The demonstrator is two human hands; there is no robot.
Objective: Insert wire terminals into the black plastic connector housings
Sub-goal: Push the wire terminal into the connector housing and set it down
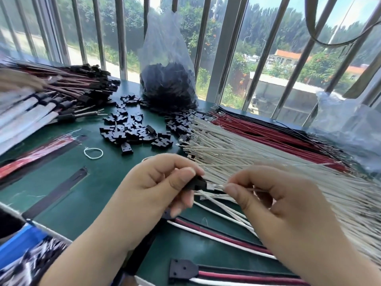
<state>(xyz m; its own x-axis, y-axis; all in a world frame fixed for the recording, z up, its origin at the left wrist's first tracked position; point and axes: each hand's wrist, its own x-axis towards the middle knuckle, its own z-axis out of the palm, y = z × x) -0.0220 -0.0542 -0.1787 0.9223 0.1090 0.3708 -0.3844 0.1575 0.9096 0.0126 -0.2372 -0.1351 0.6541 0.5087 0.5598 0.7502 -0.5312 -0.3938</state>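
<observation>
My left hand (156,182) pinches a black connector housing (196,182) between thumb and fingers. My right hand (274,195) pinches a white wire (218,186) near its metal terminal, whose tip sits right at the housing's opening. Under both hands lies a wide fan of white wires (257,155), with red wires (268,131) and black wires behind it. Loose black housings (132,129) are scattered on the green table (86,193) ahead of my left hand.
A clear bag of black housings (167,83) stands by the barred window. Finished red-and-black harnesses (82,81) are stacked at far left. An assembled connector with three wires (181,269) lies near the front edge. A white rubber band (93,152) lies on the mat.
</observation>
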